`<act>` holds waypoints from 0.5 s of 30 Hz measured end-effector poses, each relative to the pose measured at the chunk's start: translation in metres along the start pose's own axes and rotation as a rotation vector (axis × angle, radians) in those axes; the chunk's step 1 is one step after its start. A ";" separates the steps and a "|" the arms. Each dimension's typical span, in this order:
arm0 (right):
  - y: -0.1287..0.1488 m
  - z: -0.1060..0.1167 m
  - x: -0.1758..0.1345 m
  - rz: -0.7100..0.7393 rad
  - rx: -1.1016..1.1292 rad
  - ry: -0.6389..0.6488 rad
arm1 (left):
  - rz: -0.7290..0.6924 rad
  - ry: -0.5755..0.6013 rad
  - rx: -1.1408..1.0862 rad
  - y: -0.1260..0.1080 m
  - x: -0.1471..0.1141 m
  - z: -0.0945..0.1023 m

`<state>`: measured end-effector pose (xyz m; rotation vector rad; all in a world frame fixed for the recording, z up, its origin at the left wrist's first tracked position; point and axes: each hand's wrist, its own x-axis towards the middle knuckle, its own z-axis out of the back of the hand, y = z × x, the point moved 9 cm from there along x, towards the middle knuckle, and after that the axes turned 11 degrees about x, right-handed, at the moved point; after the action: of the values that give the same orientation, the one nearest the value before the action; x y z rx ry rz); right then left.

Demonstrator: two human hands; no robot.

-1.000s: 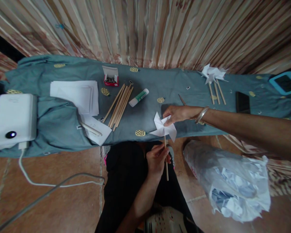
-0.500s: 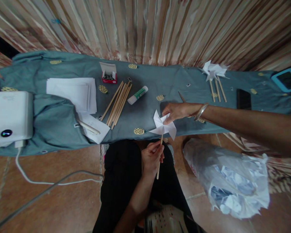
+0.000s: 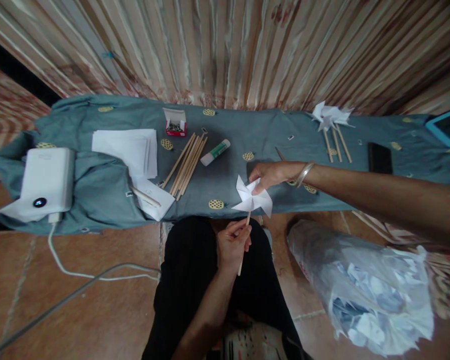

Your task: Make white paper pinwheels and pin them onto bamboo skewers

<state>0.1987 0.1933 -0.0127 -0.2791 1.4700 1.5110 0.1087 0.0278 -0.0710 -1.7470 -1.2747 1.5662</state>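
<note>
Over my lap, my left hand (image 3: 233, 245) is closed around a thin wooden stick (image 3: 240, 267). At the top of that stick sits a white paper pinwheel (image 3: 252, 201), near the front edge of the table. My right hand (image 3: 269, 176) reaches in from the right, with its thumb pressed on the pinwheel's middle and its fingers behind the paper. What fastens the pinwheel is hidden under the thumb. Several bare wooden sticks (image 3: 187, 167) lie left of the pinwheel, beside a glue stick (image 3: 215, 152). A small red box (image 3: 176, 128) of metal pins stands open behind them.
White paper sheets (image 3: 131, 150), a white pen (image 3: 145, 196) and a white power bank (image 3: 47, 180) with a cable lie left. Finished-looking pinwheels (image 3: 332, 117), a black phone (image 3: 379, 158) and a blue-framed device (image 3: 448, 129) lie right. A plastic bag of paper scraps (image 3: 367, 290) stands on the floor.
The head view has shifted slightly, so the table's things sit a little lower and the left-side things further right. Both hands keep their hold on the pinwheel and stick.
</note>
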 end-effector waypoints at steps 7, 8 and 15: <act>0.001 0.000 -0.013 0.051 0.054 -0.027 | 0.014 0.011 0.007 0.005 -0.004 -0.002; 0.001 0.001 -0.016 0.063 0.078 -0.043 | 0.017 0.002 -0.005 0.004 -0.005 -0.002; -0.009 0.022 -0.042 0.213 0.370 -0.266 | 0.014 -0.037 -0.039 -0.010 -0.010 -0.002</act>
<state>0.2368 0.1911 0.0175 0.2973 1.5599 1.3440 0.1085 0.0244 -0.0573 -1.7619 -1.3216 1.5984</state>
